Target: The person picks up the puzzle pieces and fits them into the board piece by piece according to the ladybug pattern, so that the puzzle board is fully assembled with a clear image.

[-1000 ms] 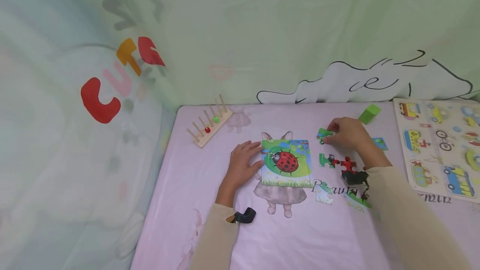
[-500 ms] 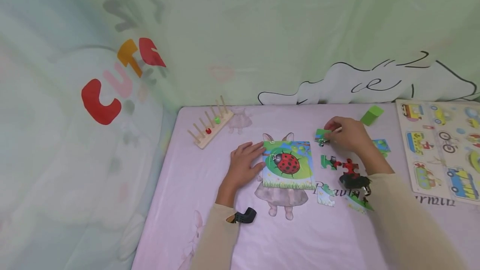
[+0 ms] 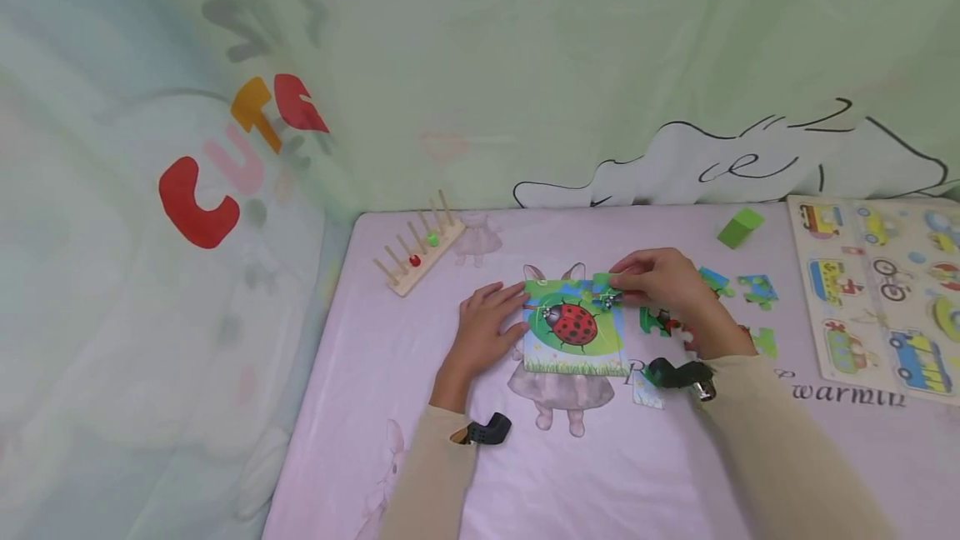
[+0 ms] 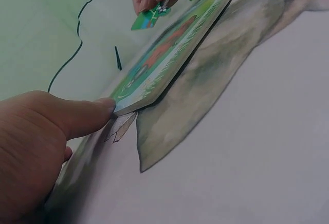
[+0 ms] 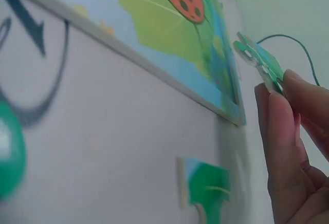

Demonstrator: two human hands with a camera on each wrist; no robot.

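Note:
The ladybug puzzle board (image 3: 573, 363) lies flat on the table in the head view. At its left edge rests my left hand (image 3: 489, 332), fingers extended; in the left wrist view the thumb (image 4: 92, 116) touches a corner of the board. My right hand (image 3: 667, 283) pinches a green and blue puzzle piece (image 3: 604, 287) between thumb and fingers. The right wrist view shows this piece (image 5: 264, 62) tilted and raised off the surface. From the head view it overlaps the board's upper right corner. Several loose pieces, including a green one (image 3: 652, 321), lie under and around the right forearm, partly hidden.
A wooden peg rack (image 3: 426, 258) with a red and a green bead stands at the back left. The green block (image 3: 741, 227) is at the back right. Farther right lies a vehicle picture board (image 3: 862, 307). Cloth walls border the back and left.
My right hand has moved left with the pinched piece, from beside the loose pieces to the board's upper right corner. More loose pieces show on the right. The left hand has stayed put.

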